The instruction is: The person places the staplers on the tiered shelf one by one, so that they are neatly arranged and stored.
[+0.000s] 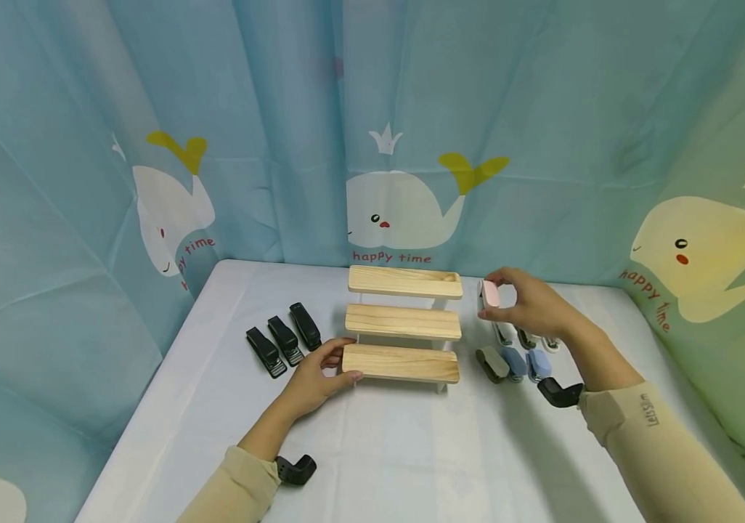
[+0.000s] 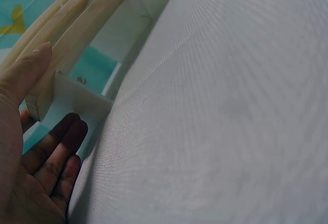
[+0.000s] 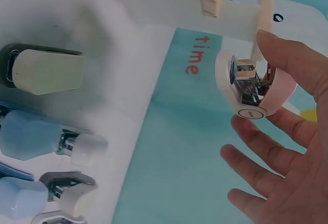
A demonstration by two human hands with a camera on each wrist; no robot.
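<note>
A three-tier wooden display shelf with pale translucent supports stands mid-table. My left hand holds the left end of its lowest board, thumb on the board and the other fingers near the side support. In the air right of the top tier, my right hand pinches a small pink and white stapler between thumb and fingers. The right wrist view shows that stapler from its metal end, its other fingers spread below. Beneath that hand, several small staplers lie in two rows, including a grey-green one and blue ones.
To the left of the shelf, three black staplers lie side by side at a slant. A white cloth covers the table. Blue curtains printed with whales hang behind the table and along both sides.
</note>
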